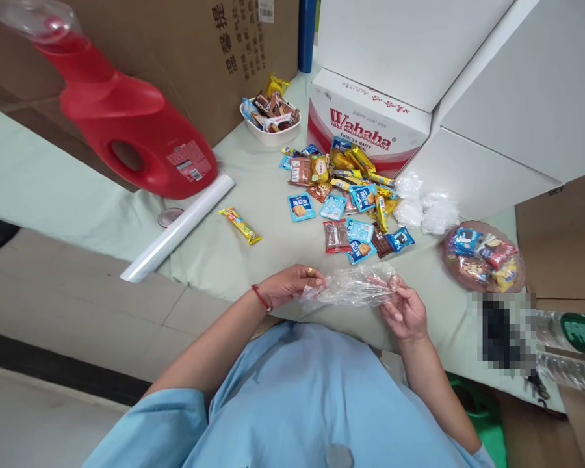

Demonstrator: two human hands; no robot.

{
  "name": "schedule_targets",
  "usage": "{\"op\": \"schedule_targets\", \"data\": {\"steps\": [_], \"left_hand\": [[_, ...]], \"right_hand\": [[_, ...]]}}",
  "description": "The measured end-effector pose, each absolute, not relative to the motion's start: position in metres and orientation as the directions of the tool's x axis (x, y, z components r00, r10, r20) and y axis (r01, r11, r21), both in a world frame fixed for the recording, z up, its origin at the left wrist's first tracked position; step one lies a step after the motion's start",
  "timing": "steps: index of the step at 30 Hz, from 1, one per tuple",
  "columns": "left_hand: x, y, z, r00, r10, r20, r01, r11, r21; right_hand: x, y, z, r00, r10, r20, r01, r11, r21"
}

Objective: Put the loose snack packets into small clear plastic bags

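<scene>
A crumpled sheet of clear plastic film (pixel 348 288) stretches between my two hands, just in front of my body. My left hand (pixel 291 285) pinches its left end. At the other end, the fingers of my right hand (pixel 407 312) close on the gathered plastic. Just beyond the film lies a loose pile of small wrapped snacks (pixel 358 195) in blue, yellow, brown and red packets. A yellow snack bar (pixel 240 225) lies apart from the pile, to the left.
A white bowl of snacks (pixel 272 136) stands by a Wahaha carton (pixel 370 117). Crumpled clear plastic bundles (pixel 433 213) sit near a pinkish snack-filled bowl (pixel 451 260). At left are a white roll (pixel 180 227) and a red jug (pixel 141 123). Plastic bottles (pixel 550 328) lie at right.
</scene>
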State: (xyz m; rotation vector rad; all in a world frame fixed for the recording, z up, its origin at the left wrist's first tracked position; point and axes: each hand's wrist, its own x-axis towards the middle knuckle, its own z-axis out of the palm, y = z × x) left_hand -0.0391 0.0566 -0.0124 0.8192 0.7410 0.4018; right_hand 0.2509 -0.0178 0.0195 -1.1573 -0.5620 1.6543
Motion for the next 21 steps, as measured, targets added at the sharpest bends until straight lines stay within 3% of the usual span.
{"op": "schedule_targets", "data": {"steps": [11, 15, 18, 21], "left_hand": [[-0.072, 0.081, -0.006, 0.230, 0.863, -0.450, -0.201, 0.494, 0.846], [-0.078, 0.081, -0.003, 0.349, 0.830, -0.436, -0.040, 0.477, 0.878], [-0.086, 0.085, -0.005, 0.331, 0.885, -0.326, 0.117, 0.304, 0.945], [-0.092, 0.091, 0.001, -0.026, 0.999, -0.040, 0.302, 0.046, 0.952]], "right_hand": [[0.263, -0.024, 0.008, 0.014, 0.904, -0.428, -0.482, -0.369, -0.795], [0.257, -0.022, 0.006, 0.055, 0.914, -0.401, -0.453, -0.335, -0.826], [0.254, -0.027, 0.010, 0.105, 0.940, -0.325, -0.411, -0.257, -0.875], [0.247, -0.038, 0.020, 0.092, 0.978, -0.185, -0.209, -0.162, -0.964]]}}
